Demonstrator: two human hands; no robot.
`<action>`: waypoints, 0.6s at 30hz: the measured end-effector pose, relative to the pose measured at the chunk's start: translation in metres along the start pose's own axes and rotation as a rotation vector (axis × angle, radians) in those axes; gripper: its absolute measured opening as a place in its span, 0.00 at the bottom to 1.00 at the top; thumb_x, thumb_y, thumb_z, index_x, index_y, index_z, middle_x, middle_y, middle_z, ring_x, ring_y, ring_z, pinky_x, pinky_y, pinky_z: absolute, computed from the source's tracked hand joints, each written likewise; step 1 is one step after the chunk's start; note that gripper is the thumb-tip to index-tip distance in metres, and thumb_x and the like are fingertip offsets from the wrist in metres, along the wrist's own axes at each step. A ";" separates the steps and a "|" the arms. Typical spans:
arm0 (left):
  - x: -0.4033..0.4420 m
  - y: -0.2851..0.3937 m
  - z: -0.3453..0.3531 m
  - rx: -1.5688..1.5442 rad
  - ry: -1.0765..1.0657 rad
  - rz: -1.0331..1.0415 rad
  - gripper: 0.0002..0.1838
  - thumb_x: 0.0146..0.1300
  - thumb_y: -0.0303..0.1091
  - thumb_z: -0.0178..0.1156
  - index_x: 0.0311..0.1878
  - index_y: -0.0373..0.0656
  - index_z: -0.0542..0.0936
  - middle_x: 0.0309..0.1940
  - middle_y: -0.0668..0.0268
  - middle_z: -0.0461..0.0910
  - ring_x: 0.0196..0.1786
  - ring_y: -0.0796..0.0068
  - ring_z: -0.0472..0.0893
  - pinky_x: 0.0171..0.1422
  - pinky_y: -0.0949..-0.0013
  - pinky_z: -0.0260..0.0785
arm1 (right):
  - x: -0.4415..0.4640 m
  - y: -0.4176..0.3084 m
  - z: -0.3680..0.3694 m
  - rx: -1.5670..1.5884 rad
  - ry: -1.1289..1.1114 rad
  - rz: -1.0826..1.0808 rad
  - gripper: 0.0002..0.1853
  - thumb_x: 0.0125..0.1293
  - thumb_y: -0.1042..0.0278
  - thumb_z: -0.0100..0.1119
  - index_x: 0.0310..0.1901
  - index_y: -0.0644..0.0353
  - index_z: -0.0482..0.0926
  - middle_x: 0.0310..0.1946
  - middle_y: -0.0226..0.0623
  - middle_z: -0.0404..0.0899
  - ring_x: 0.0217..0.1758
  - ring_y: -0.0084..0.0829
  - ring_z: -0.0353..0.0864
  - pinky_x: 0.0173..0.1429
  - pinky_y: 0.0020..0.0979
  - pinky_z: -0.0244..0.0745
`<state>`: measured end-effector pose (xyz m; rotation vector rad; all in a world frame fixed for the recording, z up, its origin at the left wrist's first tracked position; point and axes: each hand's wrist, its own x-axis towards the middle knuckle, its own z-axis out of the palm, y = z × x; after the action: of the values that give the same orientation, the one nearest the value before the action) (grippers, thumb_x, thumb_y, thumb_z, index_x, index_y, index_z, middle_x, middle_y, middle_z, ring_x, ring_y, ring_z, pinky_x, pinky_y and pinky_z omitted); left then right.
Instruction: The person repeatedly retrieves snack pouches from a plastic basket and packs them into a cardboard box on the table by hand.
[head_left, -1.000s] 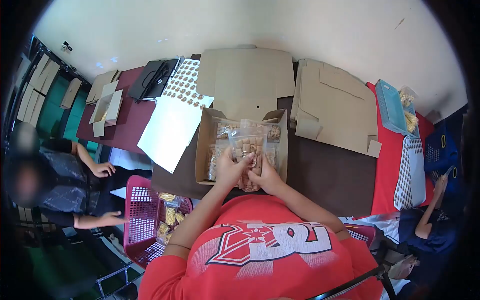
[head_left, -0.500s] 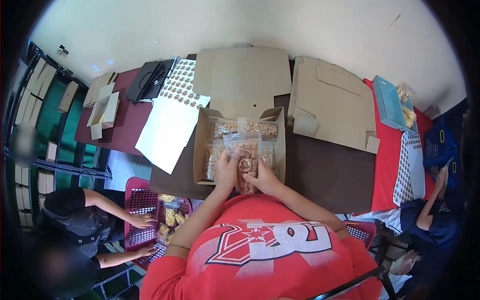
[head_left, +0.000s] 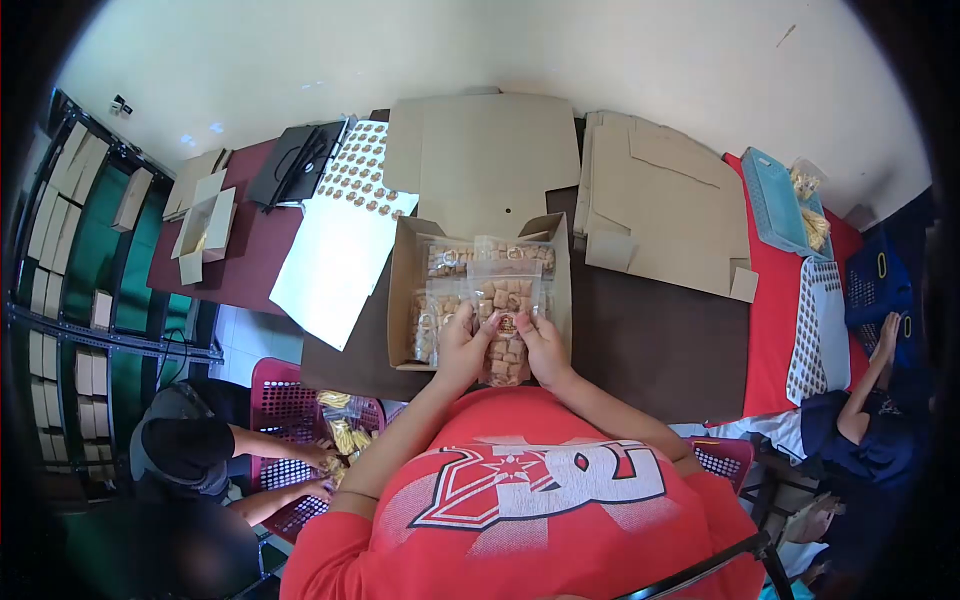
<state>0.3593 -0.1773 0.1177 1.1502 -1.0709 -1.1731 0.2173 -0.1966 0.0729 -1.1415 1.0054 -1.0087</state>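
Between my hands is a clear zip bag of small brown snack pieces (head_left: 503, 291) with a round label, held upright at the near side of an open cardboard box (head_left: 399, 290). My left hand (head_left: 464, 345) grips the bag's left edge, its thumb at the label. On the other edge my right hand (head_left: 541, 350) is closed too, its thumb also against the label. Similar bags (head_left: 447, 258) lie inside the box, partly hidden behind the held one.
Flattened cardboard (head_left: 660, 200) is stacked to the right, with another cardboard sheet (head_left: 480, 150) behind the box. Sticker sheets (head_left: 335, 240) lie left. At lower left, a co-worker's hands reach into a pink basket (head_left: 275, 400). Another person is at far right, near a blue crate (head_left: 868, 280).
My right thumb has moved up to the label, and the bag has shifted slightly right. The co-worker at left has leaned in, hands now on the yellow packets.
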 end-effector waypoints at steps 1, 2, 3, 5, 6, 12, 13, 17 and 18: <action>0.000 -0.004 0.000 -0.047 0.009 0.000 0.09 0.67 0.29 0.56 0.47 0.35 0.72 0.35 0.66 0.77 0.37 0.83 0.75 0.41 0.77 0.68 | -0.001 -0.004 0.002 0.001 0.001 0.000 0.26 0.71 0.46 0.47 0.44 0.68 0.76 0.37 0.38 0.78 0.42 0.25 0.74 0.50 0.29 0.68; 0.000 -0.008 -0.001 -0.095 0.018 0.000 0.10 0.67 0.29 0.56 0.47 0.35 0.72 0.36 0.66 0.78 0.38 0.83 0.75 0.42 0.77 0.68 | -0.003 -0.010 0.003 0.016 0.019 0.026 0.25 0.71 0.47 0.47 0.43 0.68 0.76 0.37 0.37 0.78 0.43 0.25 0.73 0.50 0.28 0.67; -0.001 -0.012 -0.003 -0.095 0.016 0.002 0.10 0.67 0.29 0.56 0.47 0.35 0.72 0.36 0.66 0.78 0.38 0.83 0.75 0.42 0.77 0.68 | -0.004 -0.013 0.004 0.032 0.036 0.051 0.25 0.72 0.48 0.46 0.43 0.67 0.76 0.37 0.36 0.77 0.44 0.24 0.73 0.51 0.26 0.67; 0.000 -0.010 -0.007 -0.233 0.037 -0.081 0.15 0.68 0.27 0.53 0.56 0.33 0.70 0.49 0.61 0.77 0.52 0.75 0.76 0.57 0.71 0.67 | -0.001 -0.012 0.003 0.213 -0.006 0.095 0.24 0.72 0.48 0.47 0.44 0.67 0.76 0.37 0.35 0.77 0.44 0.23 0.73 0.51 0.26 0.67; -0.001 -0.009 -0.011 -0.232 0.037 -0.080 0.15 0.68 0.27 0.53 0.56 0.33 0.70 0.49 0.61 0.77 0.52 0.75 0.76 0.57 0.71 0.67 | 0.000 -0.011 0.002 0.394 -0.051 0.142 0.24 0.71 0.49 0.48 0.46 0.67 0.75 0.38 0.34 0.77 0.45 0.23 0.73 0.51 0.26 0.68; -0.001 0.025 -0.008 0.609 0.122 0.002 0.19 0.59 0.36 0.66 0.47 0.35 0.74 0.34 0.61 0.82 0.38 0.76 0.81 0.43 0.71 0.72 | -0.007 -0.059 0.005 -0.112 -0.303 0.183 0.30 0.68 0.53 0.54 0.62 0.67 0.61 0.53 0.41 0.74 0.54 0.28 0.73 0.62 0.31 0.66; -0.003 0.033 -0.003 0.266 0.106 -0.042 0.17 0.62 0.36 0.63 0.48 0.35 0.73 0.35 0.62 0.82 0.39 0.76 0.80 0.44 0.71 0.72 | -0.001 -0.027 0.001 -0.144 -0.347 0.082 0.34 0.65 0.55 0.58 0.65 0.66 0.57 0.58 0.45 0.70 0.60 0.32 0.70 0.65 0.34 0.63; 0.000 0.013 -0.007 -0.002 0.117 -0.040 0.15 0.66 0.35 0.59 0.49 0.36 0.73 0.36 0.62 0.82 0.39 0.77 0.80 0.44 0.72 0.72 | -0.006 -0.039 0.003 -0.064 -0.389 -0.027 0.36 0.63 0.56 0.61 0.65 0.66 0.57 0.58 0.48 0.69 0.64 0.35 0.66 0.67 0.36 0.61; 0.000 0.010 -0.009 -0.039 0.091 -0.071 0.14 0.68 0.34 0.56 0.52 0.36 0.72 0.39 0.63 0.81 0.41 0.77 0.80 0.46 0.73 0.72 | -0.009 -0.044 0.003 -0.115 -0.355 -0.110 0.36 0.62 0.57 0.63 0.65 0.65 0.58 0.56 0.47 0.71 0.61 0.35 0.70 0.64 0.35 0.63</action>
<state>0.3690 -0.1765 0.1267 1.2083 -0.9406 -1.1802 0.2135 -0.1927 0.1171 -1.4259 0.7283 -0.8036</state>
